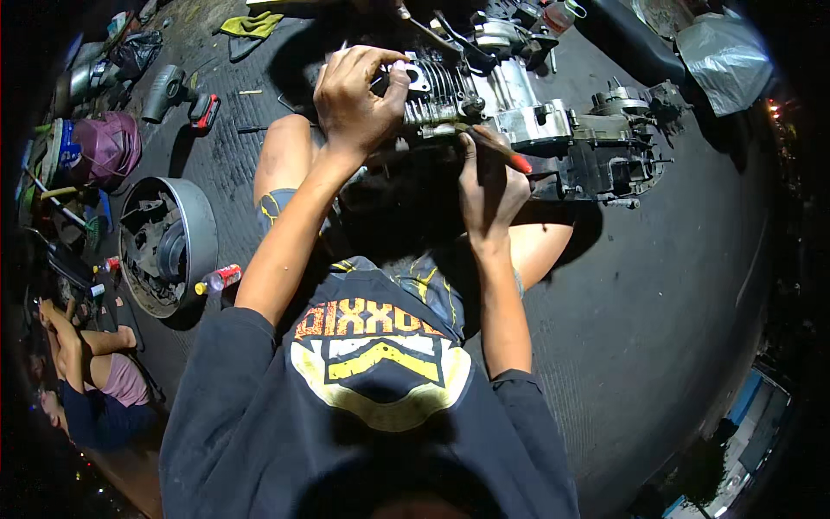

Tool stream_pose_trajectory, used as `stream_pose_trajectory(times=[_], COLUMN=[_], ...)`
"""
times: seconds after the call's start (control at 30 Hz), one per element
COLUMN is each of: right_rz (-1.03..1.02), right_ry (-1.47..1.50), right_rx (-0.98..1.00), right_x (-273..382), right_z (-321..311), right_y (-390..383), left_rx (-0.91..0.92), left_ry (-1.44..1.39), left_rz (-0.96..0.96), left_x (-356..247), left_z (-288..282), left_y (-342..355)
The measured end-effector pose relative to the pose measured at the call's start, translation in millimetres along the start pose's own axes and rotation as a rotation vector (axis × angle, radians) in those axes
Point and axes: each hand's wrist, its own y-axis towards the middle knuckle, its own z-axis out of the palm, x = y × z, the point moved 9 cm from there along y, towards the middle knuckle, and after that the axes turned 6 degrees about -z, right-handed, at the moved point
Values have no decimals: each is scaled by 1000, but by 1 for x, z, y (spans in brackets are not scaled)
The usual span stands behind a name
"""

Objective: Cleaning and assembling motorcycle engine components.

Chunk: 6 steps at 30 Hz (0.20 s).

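Observation:
A small engine with a finned metal cylinder (443,84) and a silver crankcase (532,124) lies on the dark ground beyond my knees. My left hand (361,97) is closed around the left end of the finned part, thumb and fingers against its end face. In my right hand (493,186) is a slim tool with a brown handle and a red end (520,163). Its other end points left toward the lower edge of the cylinder, where my fingers partly hide it. I cannot tell whether its tip touches the metal.
A cordless power tool (164,93) and a grey round metal tub of parts (201,229) lie at left, with a bottle (220,279) beside the tub. A yellow-grey glove (251,26) lies farther off. Plastic bag (724,62) at far right. Another person (108,381) sits lower left.

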Motion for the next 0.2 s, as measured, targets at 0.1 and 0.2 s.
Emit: stream_pose_trajectory(times=[0.1, 0.2], right_rz=[21, -25], right_ry=[126, 28], right_rx=[-95, 61], right_x=[1, 5], right_z=[0, 1], right_y=[-6, -2], left_rx=[10, 24], left_ry=[-3, 4], left_rz=[6, -8], left_x=[-3, 3], left_z=[-1, -2], left_y=[1, 0])
